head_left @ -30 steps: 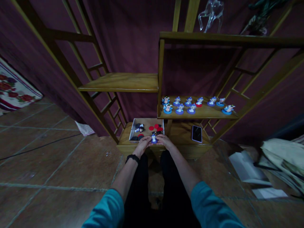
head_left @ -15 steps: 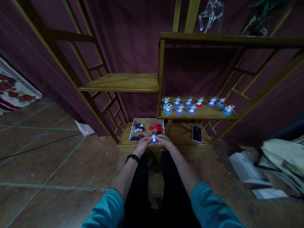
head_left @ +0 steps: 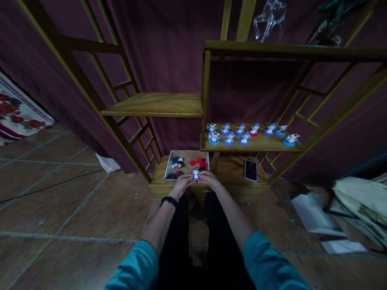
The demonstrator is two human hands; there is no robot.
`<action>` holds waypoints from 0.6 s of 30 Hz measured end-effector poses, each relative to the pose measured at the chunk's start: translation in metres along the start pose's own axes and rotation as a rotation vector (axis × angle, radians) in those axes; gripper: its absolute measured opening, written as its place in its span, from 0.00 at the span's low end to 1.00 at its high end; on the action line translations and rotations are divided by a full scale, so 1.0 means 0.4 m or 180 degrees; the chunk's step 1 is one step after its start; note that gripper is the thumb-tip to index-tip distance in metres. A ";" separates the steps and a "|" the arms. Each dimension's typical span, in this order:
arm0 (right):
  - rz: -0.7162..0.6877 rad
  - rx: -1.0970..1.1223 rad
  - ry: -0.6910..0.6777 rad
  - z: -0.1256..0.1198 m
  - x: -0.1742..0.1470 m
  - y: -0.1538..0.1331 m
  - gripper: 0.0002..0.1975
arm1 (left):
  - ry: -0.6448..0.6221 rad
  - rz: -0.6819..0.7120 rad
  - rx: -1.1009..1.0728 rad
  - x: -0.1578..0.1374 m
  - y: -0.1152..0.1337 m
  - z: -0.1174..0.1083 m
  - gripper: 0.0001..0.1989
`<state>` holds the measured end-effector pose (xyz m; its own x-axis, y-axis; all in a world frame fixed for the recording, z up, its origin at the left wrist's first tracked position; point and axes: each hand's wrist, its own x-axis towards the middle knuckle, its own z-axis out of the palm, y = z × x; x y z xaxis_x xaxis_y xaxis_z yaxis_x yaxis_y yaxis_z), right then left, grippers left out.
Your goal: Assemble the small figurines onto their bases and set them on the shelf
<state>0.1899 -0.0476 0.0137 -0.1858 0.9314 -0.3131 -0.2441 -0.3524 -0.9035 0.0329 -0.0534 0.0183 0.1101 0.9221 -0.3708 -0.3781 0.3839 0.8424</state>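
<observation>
Between my two hands, a small white-and-purple figurine [head_left: 196, 174] stands upright on a purple base. My left hand [head_left: 182, 183] grips it from the left and my right hand [head_left: 211, 179] from the right, fingers closed at the base. Just behind them lies an open shallow box [head_left: 187, 154], with loose figurines [head_left: 178, 163], red discs [head_left: 192, 163] and dark discs [head_left: 171, 176] inside. My hands cover part of its front edge. Two rows of similar figurines [head_left: 229, 139] on purple, blue and red bases stand on the shelf [head_left: 256, 147] to the right.
A phone [head_left: 250, 170] lies on the low cabinet top to the right. Above the box is a wooden shelf [head_left: 154, 105], joined to an upright post [head_left: 205, 88]. A glass ornament [head_left: 270, 20] stands higher up. Papers [head_left: 316, 215] and a pale bag [head_left: 363, 201] lie on the right floor.
The figurine in my hands has risen very slightly, its head tipping a little. Both hands stay in nearly the same place.
</observation>
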 end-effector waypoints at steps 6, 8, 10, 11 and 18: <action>-0.0003 0.0117 0.0032 0.000 -0.004 -0.006 0.07 | -0.0036 -0.0024 -0.0082 0.002 0.003 -0.002 0.03; -0.0031 0.0156 0.0019 0.000 -0.004 -0.004 0.08 | -0.0103 0.0011 -0.0098 0.002 0.002 -0.003 0.04; -0.0057 0.0206 -0.0001 0.000 -0.004 -0.003 0.08 | -0.0194 0.0038 -0.0108 0.000 0.002 -0.003 0.05; -0.0061 0.0224 -0.0017 0.000 -0.004 -0.003 0.08 | -0.0241 0.0049 -0.0111 -0.001 0.001 -0.003 0.06; -0.0107 0.0287 -0.0133 0.001 -0.006 -0.006 0.09 | -0.0381 0.0056 -0.0106 -0.005 0.002 -0.004 0.07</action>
<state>0.1903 -0.0491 0.0166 -0.2151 0.9388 -0.2689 -0.3352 -0.3296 -0.8826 0.0310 -0.0549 0.0189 0.2114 0.9286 -0.3050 -0.4111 0.3676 0.8342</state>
